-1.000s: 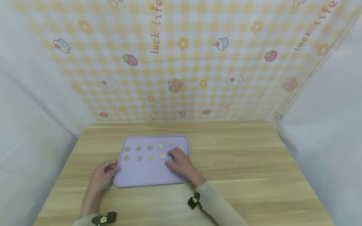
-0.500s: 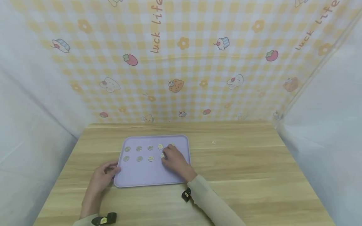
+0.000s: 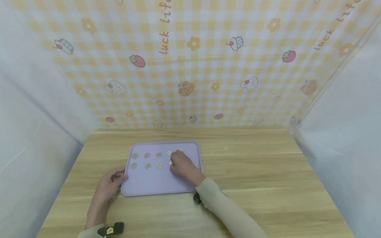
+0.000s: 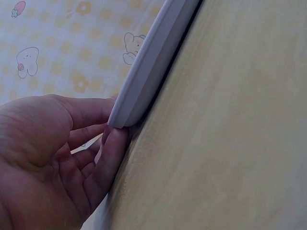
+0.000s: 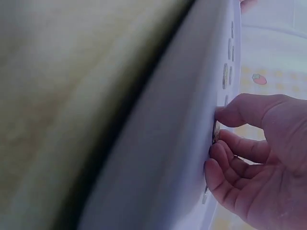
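A lilac tray [image 3: 148,185] lies on the wooden table, with several round silvery coins in two rows across its far half. My left hand [image 3: 108,185] grips the tray's left rim; in the left wrist view the thumb lies on one side of the rim [image 4: 144,72] and fingers on the other. Over the right part of the tray, my right hand [image 3: 184,167] has its fingers curled down at the coin row. Between thumb and forefinger, the right wrist view shows a coin [image 5: 216,132] pinched at the tray surface. Part of another coin [image 3: 182,150] shows behind that hand.
A small clear object [image 3: 226,149] lies on the table [image 3: 253,172] to the right of the tray. Behind the table hangs a yellow checked cloth [image 3: 208,66], with white side panels at left and right.
My right hand has moved left and closed its fingers on a coin in the near row. The left hand has stayed at the rim. The head view has shifted slightly.
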